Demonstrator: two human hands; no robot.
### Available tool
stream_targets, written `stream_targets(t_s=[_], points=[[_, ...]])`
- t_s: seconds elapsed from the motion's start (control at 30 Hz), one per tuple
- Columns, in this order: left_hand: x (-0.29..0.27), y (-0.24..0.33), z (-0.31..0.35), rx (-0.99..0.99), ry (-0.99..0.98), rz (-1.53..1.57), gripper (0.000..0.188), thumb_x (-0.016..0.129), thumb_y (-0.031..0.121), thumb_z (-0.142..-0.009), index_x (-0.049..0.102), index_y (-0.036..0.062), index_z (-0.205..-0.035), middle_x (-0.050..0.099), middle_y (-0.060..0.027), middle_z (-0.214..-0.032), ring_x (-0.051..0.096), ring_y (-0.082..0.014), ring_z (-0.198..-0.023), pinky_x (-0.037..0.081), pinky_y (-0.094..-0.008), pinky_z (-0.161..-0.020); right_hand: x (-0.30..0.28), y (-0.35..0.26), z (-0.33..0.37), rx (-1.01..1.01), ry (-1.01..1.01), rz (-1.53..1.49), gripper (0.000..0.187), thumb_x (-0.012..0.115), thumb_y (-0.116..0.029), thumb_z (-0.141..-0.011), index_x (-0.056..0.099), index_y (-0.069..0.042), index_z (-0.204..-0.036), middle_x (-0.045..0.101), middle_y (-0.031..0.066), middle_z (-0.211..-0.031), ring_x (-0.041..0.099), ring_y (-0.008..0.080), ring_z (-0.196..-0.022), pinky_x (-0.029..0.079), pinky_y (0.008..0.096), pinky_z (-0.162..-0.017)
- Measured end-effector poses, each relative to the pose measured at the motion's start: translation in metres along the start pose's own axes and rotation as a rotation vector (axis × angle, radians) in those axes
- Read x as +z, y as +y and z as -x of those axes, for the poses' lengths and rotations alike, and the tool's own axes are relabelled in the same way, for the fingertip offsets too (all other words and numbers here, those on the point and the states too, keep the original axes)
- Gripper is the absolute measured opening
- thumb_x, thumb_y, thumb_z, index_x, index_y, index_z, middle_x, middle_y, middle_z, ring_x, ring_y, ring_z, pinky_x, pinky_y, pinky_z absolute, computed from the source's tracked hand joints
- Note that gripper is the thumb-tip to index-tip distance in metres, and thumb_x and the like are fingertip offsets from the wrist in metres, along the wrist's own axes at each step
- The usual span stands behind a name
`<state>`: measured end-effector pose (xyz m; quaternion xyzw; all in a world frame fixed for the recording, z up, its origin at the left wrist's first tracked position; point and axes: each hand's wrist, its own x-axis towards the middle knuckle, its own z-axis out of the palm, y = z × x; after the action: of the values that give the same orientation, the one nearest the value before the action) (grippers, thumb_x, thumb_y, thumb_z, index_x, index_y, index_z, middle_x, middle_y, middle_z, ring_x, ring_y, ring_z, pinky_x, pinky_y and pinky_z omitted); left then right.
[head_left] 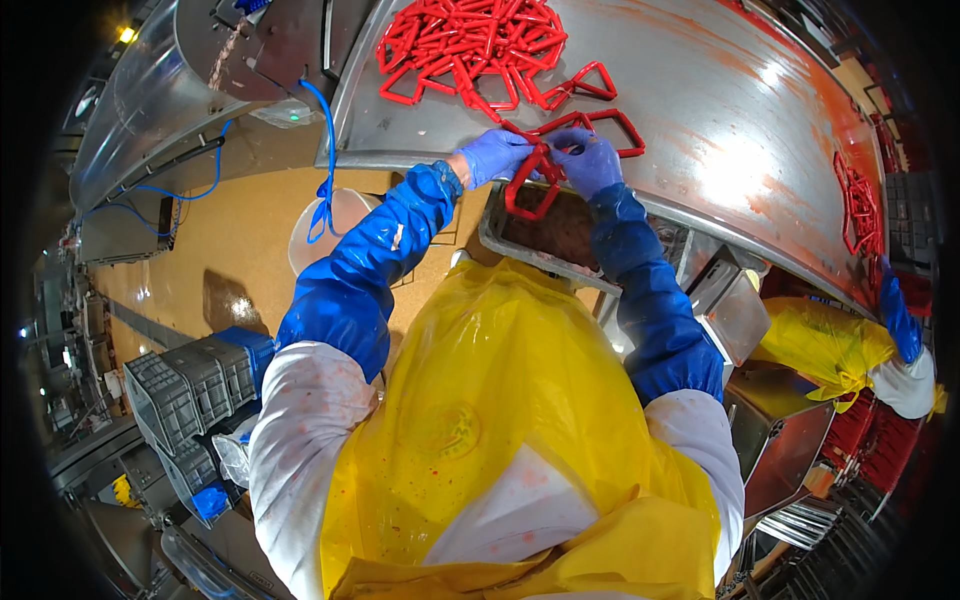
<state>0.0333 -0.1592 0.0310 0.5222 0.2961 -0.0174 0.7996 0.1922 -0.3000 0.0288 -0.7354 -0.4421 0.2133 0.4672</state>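
At the near edge of the steel table (420, 130), my left hand (497, 156) and my right hand (588, 160) work close together in purple gloves. Between them is a bunch of thin red sausage links (536, 192), with loops hanging over the edge. My left fingers close on the links from the left. The right thumb and fingers pinch them from the other side; the exact grip is partly hidden. From this bunch the string runs on to a big heap of red sausage links (470, 45) farther back on the table.
Below the table edge stands a metal tub (545, 232) with brownish-red contents. A white bucket (335, 225) and a hanging blue cord (331, 150) are to the left, grey crates (185, 385) lower left. At right a co-worker in a yellow apron (825, 340) stands by more sausages (858, 205).
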Motion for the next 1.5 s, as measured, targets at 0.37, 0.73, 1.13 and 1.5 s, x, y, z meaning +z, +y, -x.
stream_targets(t_s=[0.37,0.73,1.13,1.5], points=[[0.012,0.028,0.029,0.304,-0.302,0.267,0.034,0.053,0.019,-0.105,0.057,0.0005,-0.134,0.066,-0.0105,-0.122,0.065,-0.0199,-0.110,0.054,-0.0351,-0.097,-0.013,-0.052,-0.001,-0.396,0.127,0.104,0.021,0.080,-0.023,-0.082,0.076,-0.010,-0.099,0.071,0.0103,-0.092,0.070,0.0266,-0.084,0.056,0.0354,-0.076],[-0.034,0.154,0.011,0.566,-0.002,-0.427,0.055,0.067,0.010,-0.097,0.038,0.0044,-0.143,0.066,-0.0193,-0.120,0.068,-0.0217,-0.104,0.056,-0.0322,-0.089,-0.072,-0.063,-0.091,-0.118,0.284,-1.068,0.014,0.060,-0.017,-0.103,0.064,-0.003,-0.100,0.063,0.0015,-0.082,0.059,0.0115,-0.072,0.051,0.0274,-0.069],[-0.292,0.104,-0.153,0.438,0.772,-0.317,0.069,0.053,0.043,-0.103,0.033,0.0042,-0.156,0.040,-0.0129,-0.158,0.043,-0.0278,-0.142,0.034,-0.0425,-0.118,-0.074,0.150,0.023,0.099,0.401,0.757,0.020,0.066,-0.032,-0.078,0.064,-0.013,-0.072,0.063,0.0125,-0.077,0.062,0.0365,-0.075,0.047,0.0513,-0.069],[-0.144,0.126,-0.421,0.498,0.304,-0.742,0.056,0.036,0.036,-0.110,0.038,-0.0001,-0.153,0.043,-0.0187,-0.155,0.045,-0.0302,-0.140,0.039,-0.0405,-0.114,-0.095,0.143,0.031,0.127,0.378,0.615,0.021,0.065,-0.032,-0.080,0.065,-0.012,-0.076,0.061,0.0118,-0.078,0.062,0.0346,-0.077,0.048,0.0509,-0.072]])
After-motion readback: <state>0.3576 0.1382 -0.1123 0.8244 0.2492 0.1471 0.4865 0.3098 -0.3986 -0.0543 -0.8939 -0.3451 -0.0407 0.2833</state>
